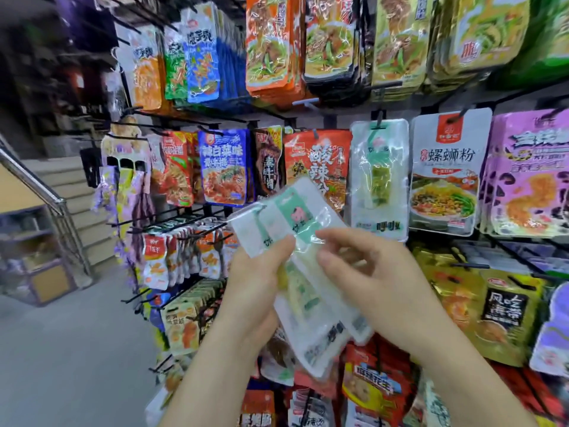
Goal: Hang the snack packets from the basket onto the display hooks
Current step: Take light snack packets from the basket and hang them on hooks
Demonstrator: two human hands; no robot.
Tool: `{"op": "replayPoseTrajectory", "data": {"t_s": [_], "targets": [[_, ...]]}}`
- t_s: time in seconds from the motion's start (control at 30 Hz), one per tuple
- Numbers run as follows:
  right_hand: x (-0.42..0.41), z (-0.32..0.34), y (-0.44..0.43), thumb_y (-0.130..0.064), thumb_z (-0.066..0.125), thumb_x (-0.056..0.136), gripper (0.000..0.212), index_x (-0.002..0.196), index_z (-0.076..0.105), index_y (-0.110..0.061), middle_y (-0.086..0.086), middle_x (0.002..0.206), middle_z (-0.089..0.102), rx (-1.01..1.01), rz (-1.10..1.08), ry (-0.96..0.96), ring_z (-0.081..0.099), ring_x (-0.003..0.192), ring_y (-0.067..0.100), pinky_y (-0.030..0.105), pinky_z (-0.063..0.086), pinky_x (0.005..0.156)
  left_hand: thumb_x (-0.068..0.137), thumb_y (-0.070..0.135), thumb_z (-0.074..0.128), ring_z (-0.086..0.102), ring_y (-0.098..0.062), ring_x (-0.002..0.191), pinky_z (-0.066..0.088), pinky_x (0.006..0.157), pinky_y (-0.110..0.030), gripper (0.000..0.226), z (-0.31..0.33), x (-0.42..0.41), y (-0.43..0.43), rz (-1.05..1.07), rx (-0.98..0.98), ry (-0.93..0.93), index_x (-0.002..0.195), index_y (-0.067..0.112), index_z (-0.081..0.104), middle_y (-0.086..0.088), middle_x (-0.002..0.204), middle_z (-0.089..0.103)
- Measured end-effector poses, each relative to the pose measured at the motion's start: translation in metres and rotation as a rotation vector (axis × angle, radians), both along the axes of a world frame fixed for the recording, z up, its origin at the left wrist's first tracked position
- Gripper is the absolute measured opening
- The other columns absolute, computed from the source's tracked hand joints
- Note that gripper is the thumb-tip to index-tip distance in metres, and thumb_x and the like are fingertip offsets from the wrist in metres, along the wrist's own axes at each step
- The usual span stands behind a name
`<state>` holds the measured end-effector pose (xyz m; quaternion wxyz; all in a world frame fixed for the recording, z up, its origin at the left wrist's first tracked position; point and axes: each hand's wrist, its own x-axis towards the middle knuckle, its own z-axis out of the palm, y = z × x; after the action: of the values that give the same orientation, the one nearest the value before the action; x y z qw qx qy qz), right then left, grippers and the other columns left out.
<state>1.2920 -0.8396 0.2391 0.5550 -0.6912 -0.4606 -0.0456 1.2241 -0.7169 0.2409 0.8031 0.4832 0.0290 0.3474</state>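
the display rack (pixel 197 116) fills the wall in front, with black hooks (pixel 166 214) jutting out in rows. along the top row hang stacks of orange noodle packets (pixel 268 44), gold packets (pixel 397 41) and a blue packet (pixel 201 53). on the middle row, side by side, hang a blue packet with white lettering (pixel 223 167), a red-orange packet (pixel 317 161), a clear green-and-white packet (pixel 379 177), a white packet with a red logo (pixel 446 171) and a purple packet (pixel 529 174). lower down to the left, small orange-and-white packets (pixel 155 260) crowd together on their hooks; to the right hangs a gold packet with a black label (pixel 502 306). the rack stands on a grey floor (pixel 77 349).
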Motion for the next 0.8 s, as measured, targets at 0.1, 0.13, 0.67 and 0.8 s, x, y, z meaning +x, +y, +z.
{"op": "replayPoseTrajectory", "data": {"t_s": [0.1, 0.13, 0.67, 0.8], "targets": [[0.01, 0.014, 0.004, -0.041, 0.075, 0.076, 0.053, 0.125, 0.054, -0.037, -0.016, 0.103, 0.054, -0.013, -0.252, -0.148, 0.053, 0.081, 0.002, 0.018, 0.044, 0.074, 0.087, -0.002, 0.054, 0.07, -0.027, 0.082, 0.058, 0.074, -0.042, 0.023, -0.001, -0.002, 0.002, -0.019, 0.148, 0.038, 0.103, 0.009, 0.066, -0.01, 0.093, 0.074], [0.013, 0.019, 0.003, -0.044, 0.076, 0.074, 0.064, 0.132, 0.048, -0.038, -0.017, 0.111, 0.052, -0.058, -0.268, -0.13, 0.053, 0.091, 0.002, 0.021, 0.045, 0.081, 0.084, -0.001, 0.056, 0.07, -0.026, 0.08, 0.058, 0.072, -0.041, 0.023, 0.0, -0.002, 0.002, -0.039, 0.157, 0.036, 0.101, 0.009, 0.066, -0.01, 0.091, 0.074], [0.034, 0.029, -0.001, -0.029, 0.061, 0.091, 0.022, 0.088, 0.076, -0.013, 0.002, 0.086, 0.077, 0.106, 0.045, 0.213, 0.073, 0.081, 0.023, 0.048, 0.059, 0.077, 0.075, 0.015, 0.079, 0.065, -0.001, 0.066, 0.053, 0.066, -0.02, 0.007, 0.055, 0.005, 0.031, 0.334, 1.033, 0.203, 0.079, 0.019, 0.075, 0.009, 0.071, 0.073], [0.044, 0.045, -0.01, -0.014, 0.062, 0.092, 0.015, 0.085, 0.075, -0.018, -0.002, 0.082, 0.076, 0.231, 0.014, 0.108, 0.073, 0.077, 0.014, 0.032, 0.06, 0.069, 0.063, 0.037, 0.08, 0.046, -0.007, 0.044, 0.038, 0.047, -0.02, 0.023, 0.064, 0.017, 0.028, 0.358, 1.104, 0.151, 0.058, 0.018, 0.07, -0.001, 0.047, 0.061]]}}
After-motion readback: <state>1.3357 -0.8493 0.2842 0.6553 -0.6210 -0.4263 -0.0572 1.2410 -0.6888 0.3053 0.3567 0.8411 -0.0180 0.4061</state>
